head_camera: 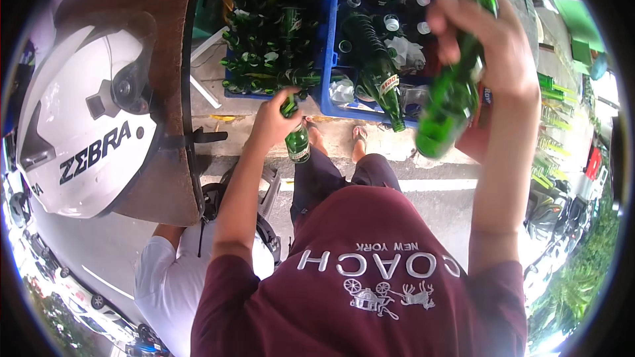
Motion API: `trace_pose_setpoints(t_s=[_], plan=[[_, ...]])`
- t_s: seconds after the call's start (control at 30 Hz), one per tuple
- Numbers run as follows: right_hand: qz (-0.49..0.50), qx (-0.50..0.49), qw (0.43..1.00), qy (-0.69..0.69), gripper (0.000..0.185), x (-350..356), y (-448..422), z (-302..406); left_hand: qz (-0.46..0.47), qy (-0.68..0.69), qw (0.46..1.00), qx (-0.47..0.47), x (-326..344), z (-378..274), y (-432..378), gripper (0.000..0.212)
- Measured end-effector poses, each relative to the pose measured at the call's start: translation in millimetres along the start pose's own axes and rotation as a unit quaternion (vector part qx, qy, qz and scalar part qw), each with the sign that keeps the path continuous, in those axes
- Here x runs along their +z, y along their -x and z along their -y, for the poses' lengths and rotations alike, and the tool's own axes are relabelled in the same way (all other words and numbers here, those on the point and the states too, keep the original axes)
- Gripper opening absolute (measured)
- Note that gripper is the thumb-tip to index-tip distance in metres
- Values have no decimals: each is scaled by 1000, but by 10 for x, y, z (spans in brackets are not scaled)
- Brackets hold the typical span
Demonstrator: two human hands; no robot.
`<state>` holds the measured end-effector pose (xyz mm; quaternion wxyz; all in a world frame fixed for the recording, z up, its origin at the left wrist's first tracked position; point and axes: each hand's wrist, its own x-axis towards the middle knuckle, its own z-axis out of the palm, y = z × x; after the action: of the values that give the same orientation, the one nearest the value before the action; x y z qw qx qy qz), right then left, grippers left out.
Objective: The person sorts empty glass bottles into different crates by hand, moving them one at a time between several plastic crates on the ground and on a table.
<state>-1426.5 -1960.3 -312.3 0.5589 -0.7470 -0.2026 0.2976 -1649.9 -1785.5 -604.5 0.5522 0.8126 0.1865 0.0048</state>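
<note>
My left hand (279, 118) grips a small green glass bottle (298, 145) by its neck, with the labelled body hanging below the fist. Raised on the right, my right hand (496, 42) is blurred and holds a larger green glass bottle (449, 114), tilted with its base towards me. A bright green strip, too blurred to name, shows above those fingers. Before me stands a blue plastic crate (325, 59) of bottles, some with white caps. A long green bottle (374, 59) lies across it, beside crumpled clear plastic (404, 52). More green bottles (268, 34) crowd a second crate to the left.
A brown board or tabletop (168, 59) borders the left side, near a white helmet (99, 124). Close by on the left is a person in a white shirt (166, 267). Several green bottles (548, 84) stand at right. My sandalled feet (359, 141) are on the concrete kerb.
</note>
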Motion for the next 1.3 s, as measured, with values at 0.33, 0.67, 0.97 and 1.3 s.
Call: trace_pose_setpoints(t_s=[0.33, 0.67, 0.97, 1.3], plan=[[-37, 140, 988, 59, 26, -261, 825, -670, 214, -39, 975, 44, 53, 358, -857, 65], [-29, 151, 988, 7, 28, -333, 809, -869, 189, -15, 981, 35, -10, 288, -789, 82], [62, 91, 992, -61, 54, -423, 764, -1572, 208, -143, 957, 143, 165, 612, -904, 74], [34, 75, 997, -12, 24, -64, 666, -851, 277, -108, 951, 90, 93, 386, -852, 76]])
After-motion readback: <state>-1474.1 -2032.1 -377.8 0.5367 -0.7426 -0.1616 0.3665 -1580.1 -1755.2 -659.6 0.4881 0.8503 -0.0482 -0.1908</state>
